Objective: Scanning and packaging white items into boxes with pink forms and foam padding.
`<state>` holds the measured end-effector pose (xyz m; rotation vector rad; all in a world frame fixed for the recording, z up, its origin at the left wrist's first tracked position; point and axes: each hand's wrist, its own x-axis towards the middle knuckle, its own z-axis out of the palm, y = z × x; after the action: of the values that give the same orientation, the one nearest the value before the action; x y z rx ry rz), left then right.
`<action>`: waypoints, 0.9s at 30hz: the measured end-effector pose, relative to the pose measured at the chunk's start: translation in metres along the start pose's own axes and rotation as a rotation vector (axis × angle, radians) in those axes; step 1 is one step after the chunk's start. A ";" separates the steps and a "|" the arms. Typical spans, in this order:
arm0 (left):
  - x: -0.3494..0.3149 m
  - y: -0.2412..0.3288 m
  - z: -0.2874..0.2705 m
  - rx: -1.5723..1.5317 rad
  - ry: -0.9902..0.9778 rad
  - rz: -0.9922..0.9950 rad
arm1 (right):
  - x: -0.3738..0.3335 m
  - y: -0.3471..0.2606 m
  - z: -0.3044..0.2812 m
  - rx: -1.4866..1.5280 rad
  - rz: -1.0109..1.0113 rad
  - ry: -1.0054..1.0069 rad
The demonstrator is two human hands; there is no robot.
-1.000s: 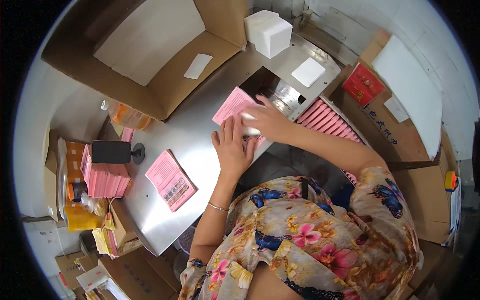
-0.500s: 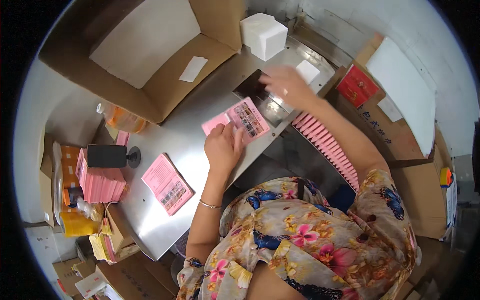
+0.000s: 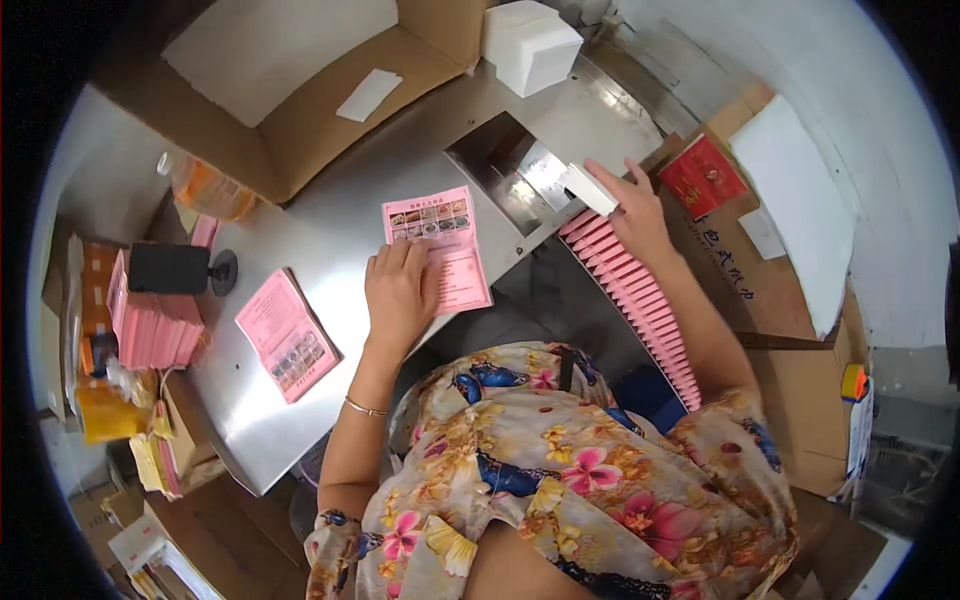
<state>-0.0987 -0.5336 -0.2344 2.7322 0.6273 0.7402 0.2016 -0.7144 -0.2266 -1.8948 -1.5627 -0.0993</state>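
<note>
My left hand (image 3: 405, 290) lies with its fingers on a pink printed paper (image 3: 458, 240) at the table's front edge, pressing it to the metal top. The paper bears rows of small food photos, and part of it is hidden under the fingers. My right hand (image 3: 638, 212) pinches a small white stack of folded paper (image 3: 592, 188) at its edge. It hovers over the table's right corner, just above a long row of pink folded packets (image 3: 635, 310). To the left of my left hand lies a thin pile of pink printed papers (image 3: 290, 335).
A dark shiny plate (image 3: 500, 155) is set into the metal table (image 3: 340, 240). An open cardboard box (image 3: 350, 130) and a white paper block (image 3: 530, 50) stand behind. At left are a bottle (image 3: 205, 187), a phone (image 3: 170, 268) on a stand and a pink stack (image 3: 160, 325). Cartons (image 3: 740, 270) flank the right.
My right hand has come down and right and now holds the white stack. The pink paper has turned and now lies more upright beneath my left hand. The view has shifted slightly.
</note>
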 end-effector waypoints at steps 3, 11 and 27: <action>-0.004 0.004 0.006 0.002 0.041 -0.081 | 0.002 -0.047 0.022 0.118 0.038 0.084; 0.007 0.056 -0.031 -0.094 0.445 0.163 | 0.012 -0.110 0.041 0.388 -0.054 -0.027; -0.002 0.052 -0.030 0.033 0.560 0.222 | 0.008 -0.144 0.052 0.726 0.011 -0.098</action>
<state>-0.0988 -0.5766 -0.1929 2.6441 0.4370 1.5885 0.0569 -0.6717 -0.1993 -1.3400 -1.3887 0.5076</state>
